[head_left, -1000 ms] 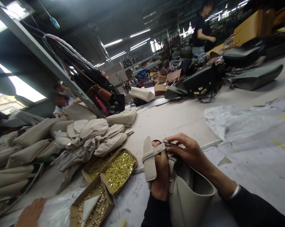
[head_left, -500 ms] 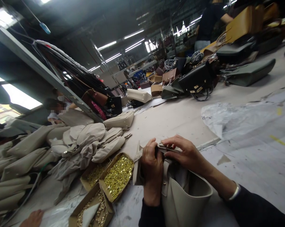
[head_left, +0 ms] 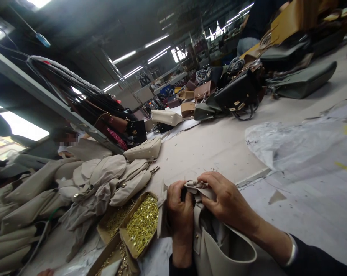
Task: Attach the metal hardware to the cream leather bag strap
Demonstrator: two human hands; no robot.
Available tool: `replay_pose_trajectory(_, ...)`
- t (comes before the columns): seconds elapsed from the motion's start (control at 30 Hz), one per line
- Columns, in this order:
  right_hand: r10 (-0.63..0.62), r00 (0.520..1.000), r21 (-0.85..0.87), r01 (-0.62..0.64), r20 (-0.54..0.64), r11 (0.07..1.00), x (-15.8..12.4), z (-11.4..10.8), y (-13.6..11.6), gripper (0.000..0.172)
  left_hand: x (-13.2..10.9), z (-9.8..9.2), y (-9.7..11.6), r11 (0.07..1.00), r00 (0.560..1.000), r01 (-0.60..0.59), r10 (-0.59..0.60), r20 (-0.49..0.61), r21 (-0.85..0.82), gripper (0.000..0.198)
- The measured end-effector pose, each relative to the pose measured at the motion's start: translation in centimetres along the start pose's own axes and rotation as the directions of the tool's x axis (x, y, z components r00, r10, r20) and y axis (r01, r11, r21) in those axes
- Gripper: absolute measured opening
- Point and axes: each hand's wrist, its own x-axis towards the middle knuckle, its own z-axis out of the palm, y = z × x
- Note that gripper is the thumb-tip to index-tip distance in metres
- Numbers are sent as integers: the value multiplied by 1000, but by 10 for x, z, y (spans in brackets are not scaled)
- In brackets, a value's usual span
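A light grey-beige bag (head_left: 216, 253) with its mouth open stands at the bottom centre, a small gold stud on its strap tab. My left hand (head_left: 180, 218) is closed round the bag's upper edge on the left, where a flap sticks out past the fingers. Across from it, my right hand (head_left: 226, 199) pinches a narrow strap or tab of the bag near its top. The fingertips of both hands are close together, and the spot between them is partly hidden. Just left of my left hand lies a cardboard tray (head_left: 141, 224) full of small gold metal pieces.
More cardboard trays (head_left: 115, 253) of metal parts sit at lower left. Beyond them are piled beige bags (head_left: 104, 176). Finished-looking bags (head_left: 236, 96) crowd the table's far side. Plastic sheeting (head_left: 271, 142) lies at right. People are partly visible at far left and top right.
Both hands and the bag's top have shifted slightly lower in view. My right hand has turned, its fingers now further over the strap. Another hand at the lower left has mostly left the view.
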Motion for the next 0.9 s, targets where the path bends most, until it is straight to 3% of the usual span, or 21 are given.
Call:
replay_pose_trajectory(0.13, -31, 999, -74, 33, 28, 997, 0, 3, 1, 40, -1, 1, 5, 998, 998, -55, 55, 5, 25, 13)
replay_pose_trajectory(0.3, -90, 996, -145, 89, -7, 986, 0, 2, 7, 25, 0, 2, 13, 983, 987, -162, 162, 5, 80, 9)
replay_pose_trajectory(0.5, -219, 976, -213, 214, 1, 953, -2, 2, 15, 18, -3, 0, 13, 994, 995, -99, 99, 12, 40, 11)
replay_pose_trajectory(0.67, -238, 971, -213, 233, 3, 949, -2, 2, 17, 16, -5, -2, 15, 999, 999, -32, 30, 46, 43, 13)
replay_pose_trajectory(0.9, -255, 967, -228, 246, -11, 942, -3, 4, 19, 16, -4, -3, 19, 999, 998, -39, 38, 55, 24, 16)
